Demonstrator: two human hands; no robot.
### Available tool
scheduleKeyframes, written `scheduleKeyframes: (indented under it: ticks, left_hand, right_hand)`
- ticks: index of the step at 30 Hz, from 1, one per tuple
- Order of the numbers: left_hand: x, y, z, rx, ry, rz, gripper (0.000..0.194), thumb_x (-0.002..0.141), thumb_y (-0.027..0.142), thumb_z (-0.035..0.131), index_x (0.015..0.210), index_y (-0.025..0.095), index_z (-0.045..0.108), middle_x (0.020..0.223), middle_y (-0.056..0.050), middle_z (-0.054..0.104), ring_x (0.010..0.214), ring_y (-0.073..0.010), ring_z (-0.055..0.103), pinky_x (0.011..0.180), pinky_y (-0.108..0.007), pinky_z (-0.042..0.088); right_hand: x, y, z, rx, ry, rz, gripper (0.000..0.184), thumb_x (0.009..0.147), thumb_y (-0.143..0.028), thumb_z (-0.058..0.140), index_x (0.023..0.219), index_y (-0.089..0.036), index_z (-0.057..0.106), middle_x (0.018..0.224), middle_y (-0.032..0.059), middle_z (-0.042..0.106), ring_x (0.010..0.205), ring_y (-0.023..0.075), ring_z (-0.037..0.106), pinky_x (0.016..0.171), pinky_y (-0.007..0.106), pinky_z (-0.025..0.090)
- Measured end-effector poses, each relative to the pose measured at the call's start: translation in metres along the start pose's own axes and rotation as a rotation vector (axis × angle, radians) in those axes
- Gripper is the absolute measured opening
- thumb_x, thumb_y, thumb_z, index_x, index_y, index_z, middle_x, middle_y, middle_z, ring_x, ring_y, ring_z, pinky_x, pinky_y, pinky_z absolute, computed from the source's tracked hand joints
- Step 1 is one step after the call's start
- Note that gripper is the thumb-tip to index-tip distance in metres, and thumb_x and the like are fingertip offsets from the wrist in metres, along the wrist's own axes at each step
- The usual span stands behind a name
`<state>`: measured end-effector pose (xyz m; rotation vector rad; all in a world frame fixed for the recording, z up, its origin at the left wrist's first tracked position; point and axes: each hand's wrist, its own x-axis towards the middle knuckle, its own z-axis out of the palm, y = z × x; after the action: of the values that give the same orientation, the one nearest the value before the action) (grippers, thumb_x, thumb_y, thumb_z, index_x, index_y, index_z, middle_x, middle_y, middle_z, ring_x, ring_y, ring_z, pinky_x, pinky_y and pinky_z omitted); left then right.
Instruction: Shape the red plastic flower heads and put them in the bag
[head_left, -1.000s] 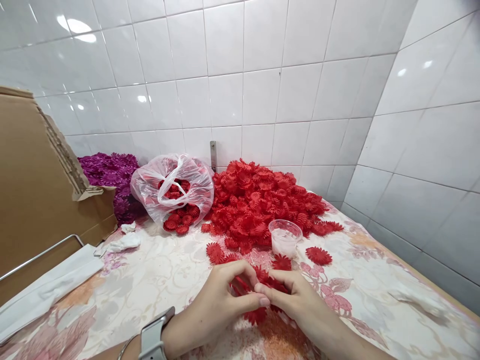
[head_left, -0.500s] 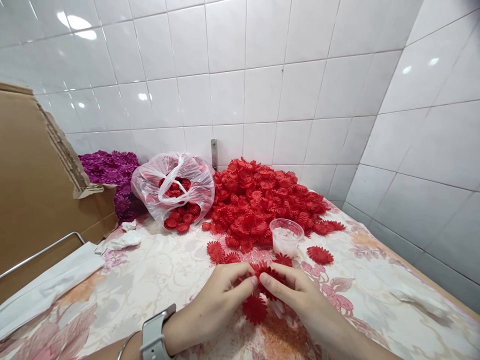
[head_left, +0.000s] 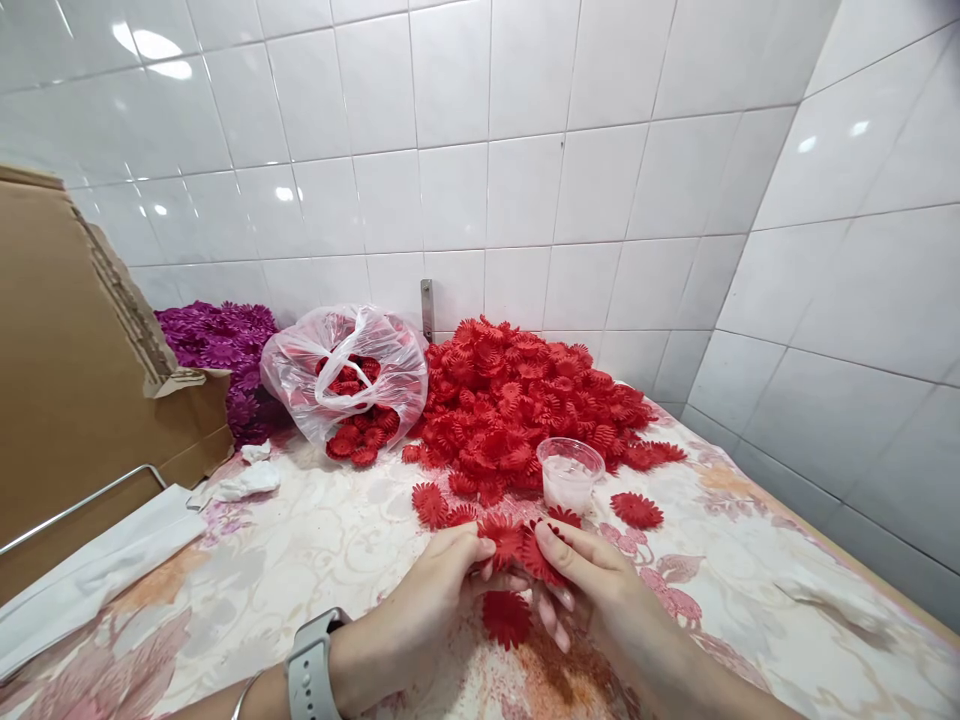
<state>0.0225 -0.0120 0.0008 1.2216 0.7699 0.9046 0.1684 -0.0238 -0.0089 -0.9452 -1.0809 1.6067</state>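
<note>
Between thumb and fingers, my left hand (head_left: 454, 575) pinches a red fabric flower (head_left: 504, 540) with fringed petals. A second red flower (head_left: 541, 556) is pinched in my right hand (head_left: 592, 580), its edge against or overlapping the first. Below both hands one more red flower (head_left: 507, 618) lies flat on the tablecloth. Just beyond my fingers stands a clear plastic cup (head_left: 570, 475) with whitish stuff inside. Single flowers lie near it, one to the right (head_left: 637, 510) and one to the left (head_left: 430, 505).
A large heap of red flowers (head_left: 517, 400) rests against the tiled wall. Left of it sit a plastic bag (head_left: 300, 385) of red flowers and a purple flower pile (head_left: 221, 345). A cardboard box (head_left: 90, 330) stands at far left, crumpled tissue (head_left: 244, 484) near it.
My hands have turned and opened outward a little, so that two flowers now show side by side between my fingers. Before, my fingers mostly covered them. The view has shifted slightly.
</note>
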Motion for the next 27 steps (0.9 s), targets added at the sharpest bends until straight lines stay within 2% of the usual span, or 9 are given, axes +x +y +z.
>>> scheduleKeyframes:
  ticks: [2,7,11,14,17,19,22,24,27]
  left_hand:
    - [0.0,0.001,-0.001,-0.012,0.042,0.001,0.032,0.08,0.038,0.048,0.055,0.018,0.045,0.074,-0.007,0.063,0.08,-0.021,0.061,0.077,-0.035,0.047]
    - [0.004,0.005,-0.007,-0.057,0.022,0.054,0.024,0.081,0.036,0.048,0.066,0.017,0.051,0.08,-0.006,0.063,0.082,-0.0182,0.06,0.081,-0.033,0.045]
    - [0.007,0.004,-0.015,0.182,0.129,0.177,0.018,0.075,0.029,0.059,0.07,0.018,0.046,0.089,-0.003,0.06,0.079,-0.0161,0.057,0.07,-0.027,0.044]
    - [0.007,0.004,-0.021,0.416,0.256,0.333,0.012,0.07,0.013,0.056,0.074,0.019,0.047,0.106,-0.004,0.055,0.096,-0.0194,0.052,0.08,-0.03,0.04]
    - [0.005,0.009,-0.022,0.617,0.31,0.442,0.024,0.066,0.002,0.045,0.08,0.02,0.051,0.108,-0.004,0.054,0.106,-0.0202,0.046,0.091,-0.033,0.033]
    - [0.002,0.013,-0.02,0.676,0.284,0.444,0.022,0.071,0.003,0.044,0.082,0.02,0.052,0.101,-0.003,0.057,0.102,-0.019,0.048,0.09,-0.031,0.034]
    - [-0.002,0.015,-0.015,0.694,0.173,0.368,0.009,0.081,0.016,0.046,0.081,0.019,0.054,0.084,-0.001,0.06,0.082,-0.0161,0.054,0.076,-0.027,0.04]
    - [-0.004,0.014,-0.012,0.677,0.093,0.319,0.009,0.083,0.022,0.048,0.079,0.019,0.055,0.076,0.0,0.06,0.072,-0.0143,0.055,0.069,-0.025,0.041]
    - [-0.004,0.011,-0.01,0.66,0.036,0.277,0.01,0.083,0.025,0.05,0.079,0.018,0.056,0.073,0.001,0.061,0.067,-0.0135,0.055,0.064,-0.023,0.042]
  right_hand:
    - [0.0,-0.004,0.0,0.051,0.007,-0.005,0.042,0.066,-0.055,0.066,0.058,-0.018,0.049,0.044,-0.0082,0.038,0.038,0.0078,0.045,0.038,0.019,0.034]
    - [0.001,-0.011,0.0,0.096,0.054,-0.054,0.042,0.072,-0.053,0.062,0.055,-0.019,0.043,0.048,-0.0052,0.047,0.043,0.0088,0.049,0.046,0.021,0.041]
    - [0.002,-0.007,0.0,-0.031,0.093,0.019,0.036,0.074,-0.055,0.057,0.069,-0.021,0.048,0.053,-0.0054,0.053,0.042,0.0101,0.05,0.039,0.021,0.038]
    - [0.002,-0.005,0.0,-0.086,0.09,0.037,0.03,0.077,-0.048,0.056,0.07,-0.02,0.048,0.054,-0.0049,0.054,0.049,0.0116,0.054,0.04,0.02,0.039]
    - [0.002,-0.005,0.001,-0.098,0.07,0.046,0.026,0.076,-0.041,0.057,0.065,-0.019,0.047,0.054,-0.0038,0.055,0.051,0.0117,0.055,0.041,0.02,0.04]
    - [0.003,-0.005,0.001,-0.101,0.065,0.035,0.024,0.075,-0.039,0.057,0.066,-0.018,0.048,0.056,-0.0026,0.057,0.051,0.0118,0.055,0.04,0.02,0.039]
    - [0.002,-0.005,0.002,-0.111,0.061,0.032,0.021,0.075,-0.039,0.055,0.071,-0.018,0.051,0.059,-0.001,0.06,0.052,0.0117,0.056,0.04,0.019,0.036]
    - [0.0,-0.005,0.003,-0.128,0.063,0.037,0.022,0.074,-0.04,0.054,0.074,-0.018,0.051,0.059,-0.0015,0.06,0.051,0.0112,0.055,0.04,0.019,0.034]
    - [-0.001,-0.005,0.004,-0.205,0.075,0.053,0.023,0.072,-0.041,0.054,0.073,-0.019,0.05,0.055,-0.004,0.056,0.046,0.0091,0.05,0.04,0.019,0.032]
